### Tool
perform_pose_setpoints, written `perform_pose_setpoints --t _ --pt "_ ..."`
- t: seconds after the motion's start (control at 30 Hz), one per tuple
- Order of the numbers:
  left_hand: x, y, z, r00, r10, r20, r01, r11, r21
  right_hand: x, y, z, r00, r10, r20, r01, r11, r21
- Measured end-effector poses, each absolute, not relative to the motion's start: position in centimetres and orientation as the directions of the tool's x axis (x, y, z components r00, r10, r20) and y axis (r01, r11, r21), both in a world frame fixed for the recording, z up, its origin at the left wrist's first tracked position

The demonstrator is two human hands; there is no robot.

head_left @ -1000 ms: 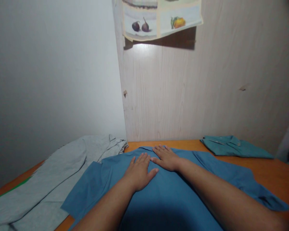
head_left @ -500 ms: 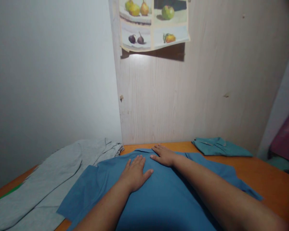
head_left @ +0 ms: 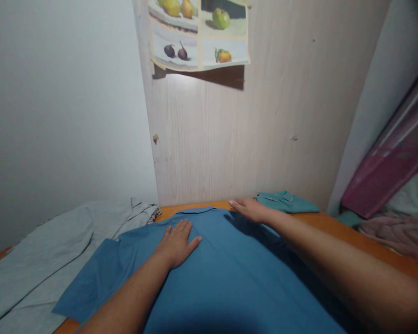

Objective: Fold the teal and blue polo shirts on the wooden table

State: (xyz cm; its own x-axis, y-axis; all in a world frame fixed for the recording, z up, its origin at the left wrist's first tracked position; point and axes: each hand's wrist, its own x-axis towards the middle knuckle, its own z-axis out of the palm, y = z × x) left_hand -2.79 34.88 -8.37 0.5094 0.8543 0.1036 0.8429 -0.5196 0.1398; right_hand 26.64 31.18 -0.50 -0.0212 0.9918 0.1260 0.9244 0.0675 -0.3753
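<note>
A blue shirt (head_left: 226, 273) lies spread flat on an orange table (head_left: 355, 239), collar toward the wall. My left hand (head_left: 177, 241) rests palm down on the shirt's upper middle, fingers stretched out. My right hand (head_left: 248, 208) lies flat at the shirt's far right shoulder near the collar, fingers extended, close to a folded teal shirt (head_left: 285, 202). Neither hand holds anything.
A grey garment (head_left: 48, 253) is spread at the left of the table. A wood-grain panel (head_left: 237, 134) with a fruit poster (head_left: 198, 32) stands behind the table. A pink object (head_left: 390, 162) and bedding (head_left: 400, 227) lie at the right.
My right hand has slid right along the shirt's top edge, away from my left hand. The camera has turned right, bringing the pink object and bedding into view.
</note>
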Motion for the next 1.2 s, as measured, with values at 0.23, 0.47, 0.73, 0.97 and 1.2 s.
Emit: perform_pose_setpoints --t 0.23,0.47,0.73,0.97,1.2 --pt "-2.7 35.0 -8.3 0.520 0.848 0.107 0.839 -0.530 0.124 28.3 22.9 -5.8 -0.093 0.995 0.021 0.974 0.095 -0.203" --pt "-2.8 35.3 -8.4 0.522 0.846 0.106 0.840 -0.532 0.105 29.9 20.9 -8.1 -0.056 0.998 -0.007 0.971 0.053 -0.232" --pt "-2.7 34.7 -7.7 0.534 0.842 0.082 0.841 -0.539 0.058 29.8 21.1 -8.4 -0.063 0.998 0.024 0.970 0.066 -0.233" --pt "-3.5 33.5 -6.0 0.516 0.854 0.070 0.857 -0.514 -0.042 29.8 21.1 -8.5 -0.066 0.997 0.026 0.972 0.070 -0.223" --pt "-7.6 27.2 -5.4 0.391 0.918 0.062 0.920 -0.392 0.020 30.1 21.5 -9.0 -0.064 0.997 0.033 0.979 0.069 -0.192"
